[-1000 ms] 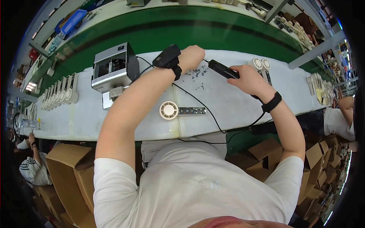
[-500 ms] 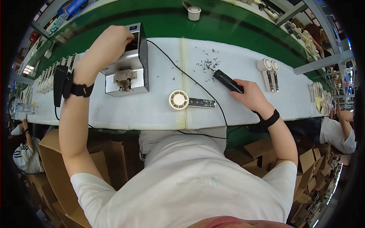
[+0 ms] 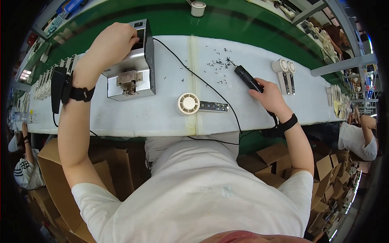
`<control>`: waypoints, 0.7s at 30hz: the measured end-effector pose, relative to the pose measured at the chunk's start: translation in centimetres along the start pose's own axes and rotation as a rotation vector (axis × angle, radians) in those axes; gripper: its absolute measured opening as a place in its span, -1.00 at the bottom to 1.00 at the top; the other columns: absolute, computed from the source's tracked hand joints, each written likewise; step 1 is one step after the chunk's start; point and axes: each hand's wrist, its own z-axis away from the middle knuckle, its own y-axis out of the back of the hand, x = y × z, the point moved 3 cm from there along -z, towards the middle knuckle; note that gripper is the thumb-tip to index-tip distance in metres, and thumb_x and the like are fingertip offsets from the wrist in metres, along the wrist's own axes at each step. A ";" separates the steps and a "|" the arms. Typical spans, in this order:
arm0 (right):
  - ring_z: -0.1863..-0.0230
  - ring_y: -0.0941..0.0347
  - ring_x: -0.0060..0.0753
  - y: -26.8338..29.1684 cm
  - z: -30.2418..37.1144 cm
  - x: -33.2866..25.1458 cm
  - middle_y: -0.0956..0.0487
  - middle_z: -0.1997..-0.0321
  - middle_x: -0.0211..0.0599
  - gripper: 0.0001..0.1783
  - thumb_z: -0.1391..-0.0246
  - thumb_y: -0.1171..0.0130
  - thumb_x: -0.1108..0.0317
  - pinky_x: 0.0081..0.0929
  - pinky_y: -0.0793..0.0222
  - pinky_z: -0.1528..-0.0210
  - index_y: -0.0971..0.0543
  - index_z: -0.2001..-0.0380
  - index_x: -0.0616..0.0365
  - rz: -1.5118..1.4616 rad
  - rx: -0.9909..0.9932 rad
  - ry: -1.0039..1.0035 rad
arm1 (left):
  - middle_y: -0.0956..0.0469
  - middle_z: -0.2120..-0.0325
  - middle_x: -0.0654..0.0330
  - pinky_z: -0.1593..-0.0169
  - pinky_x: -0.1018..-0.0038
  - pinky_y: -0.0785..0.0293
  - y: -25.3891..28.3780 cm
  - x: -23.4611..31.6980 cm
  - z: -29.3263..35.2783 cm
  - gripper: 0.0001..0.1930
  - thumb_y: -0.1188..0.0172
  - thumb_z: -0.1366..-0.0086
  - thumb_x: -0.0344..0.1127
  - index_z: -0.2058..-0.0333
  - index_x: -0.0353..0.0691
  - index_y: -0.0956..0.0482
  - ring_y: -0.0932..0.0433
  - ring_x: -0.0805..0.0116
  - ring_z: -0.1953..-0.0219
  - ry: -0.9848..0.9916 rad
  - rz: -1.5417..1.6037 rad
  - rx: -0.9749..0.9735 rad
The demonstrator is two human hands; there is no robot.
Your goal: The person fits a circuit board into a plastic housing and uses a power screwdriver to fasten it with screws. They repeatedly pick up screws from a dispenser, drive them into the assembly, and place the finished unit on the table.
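My right hand is wrapped round a black electric screwdriver. The screwdriver's thin bit points away from me, its tip at the right edge of a scatter of small dark screws; a few seem to cluster at that tip. At the left, my left hand reaches over a metal box-shaped machine with its fingers bent into the dark opening on top; the fingertips are partly hidden. Between the hands, nearer to me, lies a white handheld fan, its round grille up and a circuit board showing in its handle.
Two similar fan units lie at the right. More white units are lined up at the far left. A black cable crosses the white table mat. Cardboard boxes stand below; co-workers sit at both sides.
The screwdriver has moved slightly to the right and away from me, its tip now at the scatter's right edge. My left hand stays at the machine's opening. The whole view has shifted a little.
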 end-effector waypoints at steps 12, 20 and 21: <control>0.45 -0.43 -0.33 1.1 1.2 -2.0 -0.57 0.42 -0.11 -0.53 0.00 -0.31 0.30 -0.41 -0.40 0.27 -0.57 0.01 0.27 0.037 -0.219 -0.067 | -0.59 0.41 0.01 0.18 0.21 -0.53 -1.1 9.4 1.5 -0.89 -0.18 -0.22 -0.39 0.39 -0.31 -0.58 -0.59 0.01 0.28 -0.324 0.077 0.303; 0.47 -0.37 -0.35 1.2 2.0 -4.2 -0.55 0.44 -0.14 -0.54 -0.01 -0.31 0.36 -0.43 -0.38 0.30 -0.55 0.00 0.30 0.036 -0.239 -0.014 | -0.61 0.49 -0.02 0.24 0.23 -0.57 -8.2 13.4 -0.5 -0.90 -0.16 -0.09 -0.52 0.38 -0.32 -0.60 -0.63 0.05 0.29 -0.452 0.122 0.079; 0.45 -0.39 -0.35 1.4 2.1 -4.5 -0.56 0.42 -0.14 -0.54 -0.01 -0.31 0.37 -0.43 -0.39 0.29 -0.55 -0.01 0.30 0.026 -0.236 -0.013 | -0.61 0.49 -0.02 0.24 0.23 -0.57 -8.8 13.8 -0.8 -0.90 -0.16 -0.09 -0.52 0.38 -0.32 -0.60 -0.63 0.05 0.29 -0.447 0.124 0.081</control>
